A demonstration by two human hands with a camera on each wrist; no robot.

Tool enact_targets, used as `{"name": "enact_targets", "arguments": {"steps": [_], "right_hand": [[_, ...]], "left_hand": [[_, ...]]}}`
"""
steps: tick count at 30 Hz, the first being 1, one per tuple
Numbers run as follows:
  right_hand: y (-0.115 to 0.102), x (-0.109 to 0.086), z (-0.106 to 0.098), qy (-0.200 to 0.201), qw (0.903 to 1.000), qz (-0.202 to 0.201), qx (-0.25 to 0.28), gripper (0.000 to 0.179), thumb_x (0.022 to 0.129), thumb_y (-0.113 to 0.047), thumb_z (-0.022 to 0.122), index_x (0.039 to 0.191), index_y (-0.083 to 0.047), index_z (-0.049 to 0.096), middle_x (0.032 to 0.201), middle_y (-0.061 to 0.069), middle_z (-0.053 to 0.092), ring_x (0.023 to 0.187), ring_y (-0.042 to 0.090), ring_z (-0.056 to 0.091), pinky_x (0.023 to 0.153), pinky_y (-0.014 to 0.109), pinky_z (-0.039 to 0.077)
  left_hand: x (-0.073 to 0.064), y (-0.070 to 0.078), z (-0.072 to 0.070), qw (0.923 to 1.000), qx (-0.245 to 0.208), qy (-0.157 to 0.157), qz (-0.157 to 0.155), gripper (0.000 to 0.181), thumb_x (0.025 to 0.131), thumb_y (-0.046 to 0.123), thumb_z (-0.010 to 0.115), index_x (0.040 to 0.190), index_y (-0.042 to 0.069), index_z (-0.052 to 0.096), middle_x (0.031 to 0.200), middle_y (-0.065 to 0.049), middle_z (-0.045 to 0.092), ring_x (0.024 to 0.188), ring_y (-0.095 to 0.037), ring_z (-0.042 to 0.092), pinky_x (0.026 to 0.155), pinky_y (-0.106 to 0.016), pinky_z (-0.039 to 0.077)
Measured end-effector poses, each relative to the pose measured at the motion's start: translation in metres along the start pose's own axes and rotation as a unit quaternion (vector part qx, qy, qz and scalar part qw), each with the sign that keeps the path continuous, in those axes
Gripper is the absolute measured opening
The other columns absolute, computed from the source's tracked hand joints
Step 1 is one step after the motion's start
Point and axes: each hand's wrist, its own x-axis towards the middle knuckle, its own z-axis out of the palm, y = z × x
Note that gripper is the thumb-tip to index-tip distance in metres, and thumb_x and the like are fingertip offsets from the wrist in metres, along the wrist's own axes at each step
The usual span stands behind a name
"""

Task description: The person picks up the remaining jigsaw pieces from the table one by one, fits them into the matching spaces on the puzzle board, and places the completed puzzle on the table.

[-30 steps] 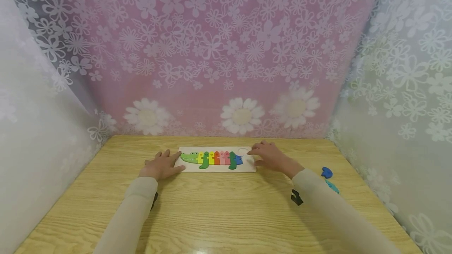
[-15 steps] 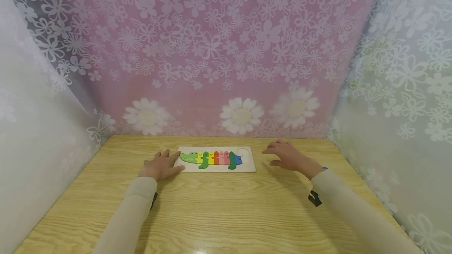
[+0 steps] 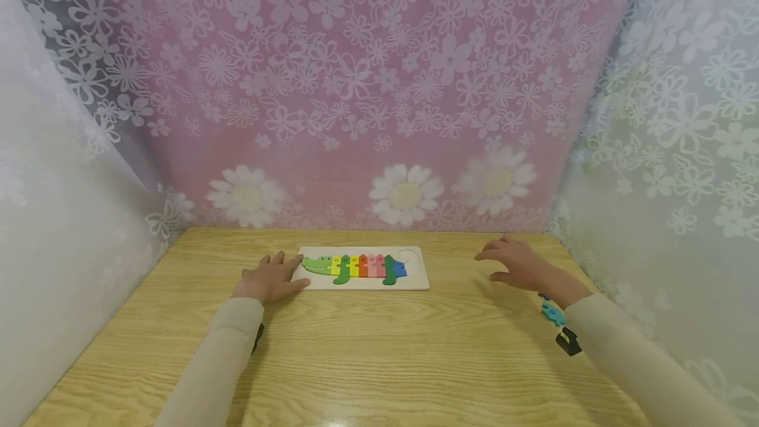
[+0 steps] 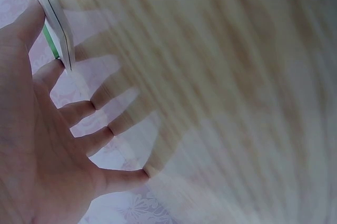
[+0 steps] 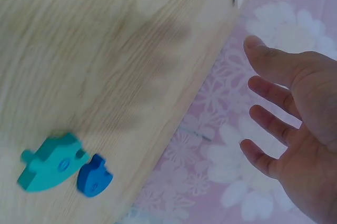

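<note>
A pale wooden puzzle board (image 3: 363,285) lies at the table's far side, holding a crocodile of coloured pieces: green head, yellow, red and pink body, dark green legs, a blue part. At its right end a curved tail outline has no piece in it. My left hand (image 3: 269,278) rests at the board's left end, fingers spread, thumb and index finger on its edge. Above the table, right of the board, my right hand (image 3: 518,266) hovers with nothing in it, fingers loosely extended. Near its wrist lie a teal puzzle piece (image 5: 54,163) and a blue puzzle piece (image 5: 95,176).
The wooden table (image 3: 379,361) has a flowered pink curtain (image 3: 356,150) behind it and pale flowered curtains on both sides. A black strap part (image 3: 568,341) shows beneath the right sleeve.
My right hand has left the board's right end and moved to the right, toward the loose pieces. The left hand and the board stay where they were.
</note>
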Motion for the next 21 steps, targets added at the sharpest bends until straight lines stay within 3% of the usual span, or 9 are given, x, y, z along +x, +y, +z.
{"name": "enact_targets", "arguments": {"steps": [9,21], "right_hand": [[0.008,-0.032,-0.006,-0.010,0.9997,0.020,-0.004,0.043,0.082,-0.013,0.086,0.123,-0.012,0.074,0.122,0.014,0.069,0.111,0.042,0.060,0.080,0.064,0.053],[0.014,-0.065,-0.003,-0.038,0.9978,0.048,0.027,0.041,0.083,-0.014,0.085,0.123,-0.010,0.074,0.121,0.014,0.070,0.108,0.040,0.060,0.079,0.058,0.054]], "left_hand": [[0.000,-0.001,-0.001,1.0000,0.001,0.000,0.002,0.083,0.100,0.073,0.042,0.166,0.025,0.026,0.168,-0.029,0.022,0.150,-0.062,0.022,0.100,-0.091,0.025],[0.000,-0.001,0.001,1.0000,0.001,0.002,0.001,0.083,0.100,0.074,0.041,0.166,0.026,0.025,0.169,-0.027,0.022,0.151,-0.061,0.021,0.101,-0.091,0.024]]}}
